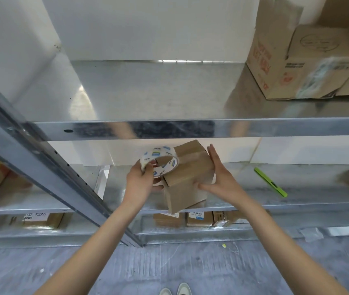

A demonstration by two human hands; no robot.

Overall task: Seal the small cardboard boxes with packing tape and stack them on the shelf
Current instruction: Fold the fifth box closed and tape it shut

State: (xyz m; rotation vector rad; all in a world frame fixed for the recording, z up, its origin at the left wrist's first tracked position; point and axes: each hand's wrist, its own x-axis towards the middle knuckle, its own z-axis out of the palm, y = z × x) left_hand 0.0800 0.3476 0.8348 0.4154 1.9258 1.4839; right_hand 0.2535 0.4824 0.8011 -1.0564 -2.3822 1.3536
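Nearest, the left hand (142,177) grips a roll of tape (159,161), fingers curled through its core, the roll touching the left side of a small cardboard box (187,177). The right hand (218,177) braces the box's right side, fingers straight and thumb pressed on the near face. The box sits tilted at the front edge of the middle shelf (275,201), overhanging it. It could tip off if the right hand eases, or the tape could go on crooked. A green cutter (270,182) lies further right; a big carton (301,60) stands on the upper shelf, far right.
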